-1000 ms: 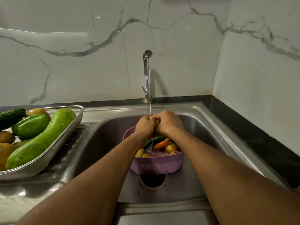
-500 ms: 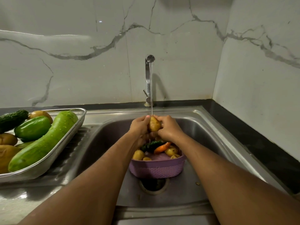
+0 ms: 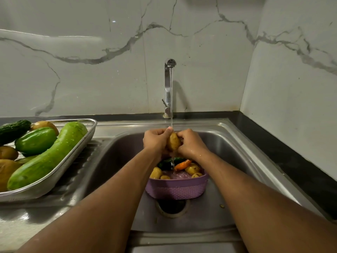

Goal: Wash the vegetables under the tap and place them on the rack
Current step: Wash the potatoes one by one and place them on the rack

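- The washing step was in hand: a small oval yellow-brown potato (image 3: 173, 141) was held under the thin stream of water (image 3: 171, 99) falling from the upright chrome tap (image 3: 168, 88), right over the steel sink basin (image 3: 237, 152).
- The left hand (image 3: 156, 140) had its grip curled closed round the potato's left side, thumb up near the top where the water struck.
- The right hand (image 3: 190, 143) gripped the opposite side, fingers bent in against the skin; neither grip was open, and the potato sat wedged between both.
- Directly below the grips stood a round purple plastic basket (image 3: 177, 189) with more small potatoes, an orange carrot (image 3: 182, 164) and a dark green vegetable, apparently unwashed.
- Well to the left of the grips, on the draining board, lay the rectangular steel mesh rack (image 3: 76, 157), carrying a long pale-green gourd (image 3: 49, 156) and other wet produce.
- The next move likely called for carrying the potato leftward to a free spot on that rack, keeping a firm hold since the wet skin could slip.
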A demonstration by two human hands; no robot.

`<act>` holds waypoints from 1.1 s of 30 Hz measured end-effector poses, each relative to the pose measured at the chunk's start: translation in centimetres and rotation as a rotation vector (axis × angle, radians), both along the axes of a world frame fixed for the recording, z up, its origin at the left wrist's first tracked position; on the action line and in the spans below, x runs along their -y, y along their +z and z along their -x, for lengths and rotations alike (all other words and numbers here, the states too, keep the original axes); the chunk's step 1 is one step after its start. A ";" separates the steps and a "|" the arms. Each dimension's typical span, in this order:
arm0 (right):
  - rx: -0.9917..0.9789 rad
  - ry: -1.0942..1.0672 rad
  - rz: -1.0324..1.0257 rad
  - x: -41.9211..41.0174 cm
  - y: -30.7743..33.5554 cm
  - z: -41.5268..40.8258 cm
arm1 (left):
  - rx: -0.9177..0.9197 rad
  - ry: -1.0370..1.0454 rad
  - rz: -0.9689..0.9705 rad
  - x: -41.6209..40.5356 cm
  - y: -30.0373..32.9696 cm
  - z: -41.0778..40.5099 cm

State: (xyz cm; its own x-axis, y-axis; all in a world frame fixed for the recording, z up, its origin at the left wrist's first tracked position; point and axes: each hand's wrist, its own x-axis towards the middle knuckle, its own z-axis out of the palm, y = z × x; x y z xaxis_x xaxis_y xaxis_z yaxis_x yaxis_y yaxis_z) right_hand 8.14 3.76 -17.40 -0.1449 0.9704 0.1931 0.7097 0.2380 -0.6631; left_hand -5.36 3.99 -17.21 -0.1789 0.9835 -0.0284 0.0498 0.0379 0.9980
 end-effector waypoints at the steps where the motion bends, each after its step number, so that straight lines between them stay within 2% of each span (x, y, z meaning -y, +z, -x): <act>1: 0.007 0.000 0.024 0.0 -0.1 -0.1 | -0.001 -0.042 0.009 0.1 0.0 0.1; 8: -0.109 -0.025 0.122 0.3 0.0 -1.5 | 0.087 -0.344 0.049 0.4 0.4 0.7; 13: -0.090 0.023 0.115 0.3 0.1 -1.1 | 0.059 -0.127 0.031 -0.1 -0.1 0.2; 20: -0.055 0.021 0.064 0.2 0.2 -0.6 | -0.009 0.034 -0.023 -0.5 -0.3 -0.2; 24: -0.015 0.000 0.012 0.1 0.2 -0.4 | 0.009 0.032 -0.009 -0.4 0.1 -0.3; 29: 0.089 -0.023 -0.023 -0.2 0.1 -0.4 | 0.086 -0.084 0.109 0.0 0.5 -0.4; 33: -0.088 0.056 0.118 -0.3 0.0 0.0 | 0.060 -0.074 0.105 -0.1 0.1 0.0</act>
